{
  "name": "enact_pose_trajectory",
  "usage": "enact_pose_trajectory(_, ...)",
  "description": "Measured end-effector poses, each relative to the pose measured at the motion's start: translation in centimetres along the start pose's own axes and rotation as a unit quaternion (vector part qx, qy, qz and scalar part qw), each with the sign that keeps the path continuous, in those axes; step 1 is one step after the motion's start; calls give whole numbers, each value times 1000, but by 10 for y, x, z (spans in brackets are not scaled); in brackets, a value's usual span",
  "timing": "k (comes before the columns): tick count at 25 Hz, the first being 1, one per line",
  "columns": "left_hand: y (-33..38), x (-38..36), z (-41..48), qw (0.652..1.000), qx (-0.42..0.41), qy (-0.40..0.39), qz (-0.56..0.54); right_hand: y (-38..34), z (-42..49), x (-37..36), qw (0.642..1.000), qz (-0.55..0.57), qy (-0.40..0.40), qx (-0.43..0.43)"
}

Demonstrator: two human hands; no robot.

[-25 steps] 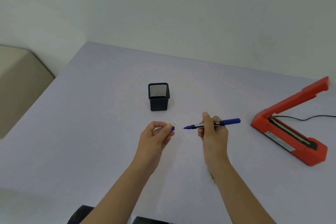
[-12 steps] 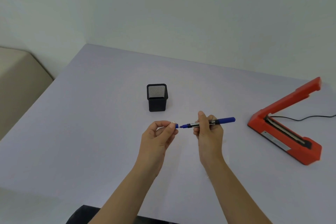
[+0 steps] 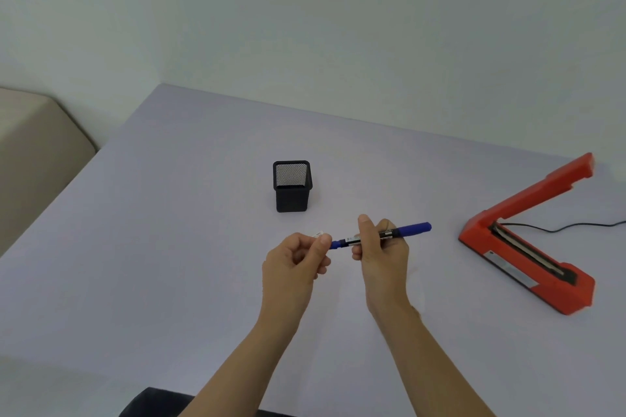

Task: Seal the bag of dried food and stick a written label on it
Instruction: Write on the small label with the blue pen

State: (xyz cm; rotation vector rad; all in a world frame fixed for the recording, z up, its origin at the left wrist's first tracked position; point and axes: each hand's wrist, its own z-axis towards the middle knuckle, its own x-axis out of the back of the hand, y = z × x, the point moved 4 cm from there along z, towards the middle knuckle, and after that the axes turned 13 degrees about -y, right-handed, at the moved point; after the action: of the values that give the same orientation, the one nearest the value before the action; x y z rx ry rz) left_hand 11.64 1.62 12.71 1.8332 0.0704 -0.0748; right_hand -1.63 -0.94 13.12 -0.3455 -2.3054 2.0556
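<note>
Gripping the blue pen (image 3: pixel 382 236) mid-barrel, the right hand (image 3: pixel 381 256) points it at the left hand (image 3: pixel 296 262), whose fingertips pinch the cap end and a small white label (image 3: pixel 318 234).

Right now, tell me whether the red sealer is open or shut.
Open. The red sealer's upper arm is raised at a steep angle from its base, leaving the dark sealing strip uncovered. No bag lies in it.

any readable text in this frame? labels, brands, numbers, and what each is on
No text can be read.
Small white label pinched in the left hand: dark marks, too small to read.
Blue pen in the right hand: printed band on the barrel, blurred.
Red heat sealer: grey plate on its base, print illegible.
Black mesh pen holder: no text visible.
</note>
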Motion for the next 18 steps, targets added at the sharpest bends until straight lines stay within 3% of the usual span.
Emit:
enact_pose_trajectory(2,1,2,0,1000,4,1,12,1,0,-2,1000,-11,2,2)
enact_pose_trajectory(7,-4,10,1,993,76,-31,-83,5,-4,-12,999,-36,-18,-1)
enact_pose_trajectory(11,-2,16,5,997,59,-16,-51,9,0,-22,999,-34,-27,-3)
enact_pose_trajectory(16,-9,33,15,990,93,-4,-102,-4,12,-46,985,-91,-145,10)
enact_pose_trajectory(18,-8,38,24,993,77,4,-94,-4,25,-49,985,-83,-153,-16)
